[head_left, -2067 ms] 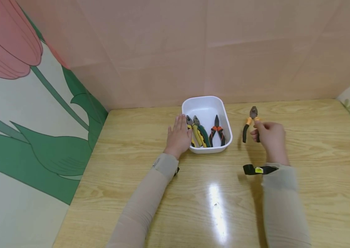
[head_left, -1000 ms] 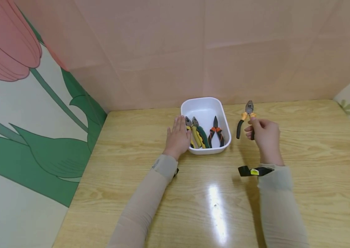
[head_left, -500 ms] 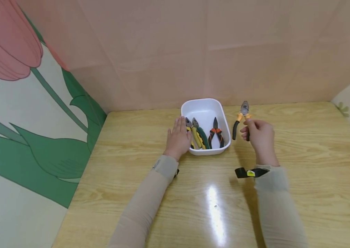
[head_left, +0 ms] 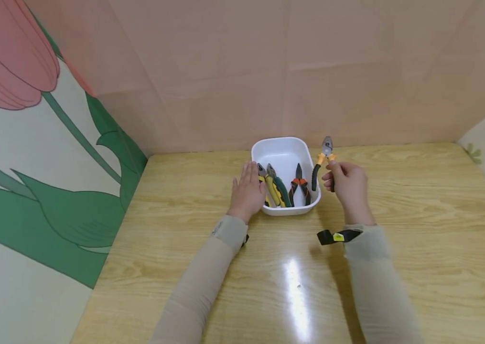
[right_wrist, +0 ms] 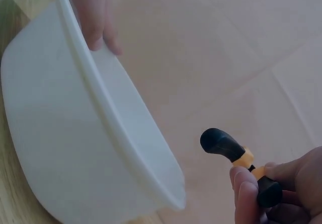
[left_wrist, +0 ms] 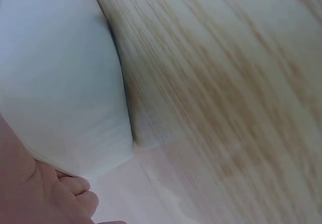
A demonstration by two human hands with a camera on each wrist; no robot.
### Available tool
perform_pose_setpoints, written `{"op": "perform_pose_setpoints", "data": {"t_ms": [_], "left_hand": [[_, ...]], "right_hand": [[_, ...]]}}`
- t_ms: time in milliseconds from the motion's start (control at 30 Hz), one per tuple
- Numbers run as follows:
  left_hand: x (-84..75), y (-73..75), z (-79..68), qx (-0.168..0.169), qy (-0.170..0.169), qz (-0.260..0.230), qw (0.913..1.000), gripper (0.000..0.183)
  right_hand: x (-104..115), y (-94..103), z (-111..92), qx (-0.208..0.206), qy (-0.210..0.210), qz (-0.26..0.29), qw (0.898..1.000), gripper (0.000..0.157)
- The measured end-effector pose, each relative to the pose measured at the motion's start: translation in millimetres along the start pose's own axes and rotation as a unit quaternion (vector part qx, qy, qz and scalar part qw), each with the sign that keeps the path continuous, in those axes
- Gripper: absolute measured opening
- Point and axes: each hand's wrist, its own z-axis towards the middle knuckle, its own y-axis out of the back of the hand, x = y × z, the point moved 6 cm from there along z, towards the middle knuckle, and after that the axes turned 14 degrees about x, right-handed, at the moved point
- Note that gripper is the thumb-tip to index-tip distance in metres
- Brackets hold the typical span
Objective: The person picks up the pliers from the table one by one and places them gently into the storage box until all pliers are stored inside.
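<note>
My right hand (head_left: 347, 187) pinches one handle of a pair of combination pliers (head_left: 327, 145) with black and orange grips. The pliers hang jaws-up over the right rim of a white plastic bin (head_left: 286, 210); in the right wrist view their black handle ends (right_wrist: 221, 142) stand beside the bin's wall (right_wrist: 75, 128). My left hand (head_left: 247, 192) rests with straight fingers along the bin's left rim. Inside the bin lie yellow-handled pliers partly hidden by that hand, green-and-yellow pliers (head_left: 278, 185), and red-and-black long-nose pliers (head_left: 299, 185).
The bin stands on a wood-grain table (head_left: 156, 229), close to the pink sheet (head_left: 216, 95) covering the back wall. At the left is a wall painted with a tulip (head_left: 10, 57). Black camera straps (head_left: 339, 236) circle my wrists.
My right hand has carried the combination pliers leftward from the table's right side to the bin's right rim. The left hand and the bin have stayed in place.
</note>
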Motion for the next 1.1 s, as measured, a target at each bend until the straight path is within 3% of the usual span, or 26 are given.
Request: {"op": "perform_pose_setpoints", "data": {"t_ms": [400,800,1100], "left_hand": [[-6.3,-0.5,2.6,-0.003,-0.009,-0.003,0.9999,0.063],[-6.2,-2.6,2.2,0.007,-0.006,-0.003,1.0000,0.064],[-6.3,-2.5,3.4,-0.004,0.000,0.002,1.0000,0.064]], "right_hand": [[11.3,-22.9,7.7,0.034,0.022,-0.013,0.999,0.040],[6.6,-41.2,11.0,0.058,-0.004,-0.021,0.998,0.042],[11.8,-55.5,16.9,0.064,0.010,-0.046,0.997,0.041]]}}
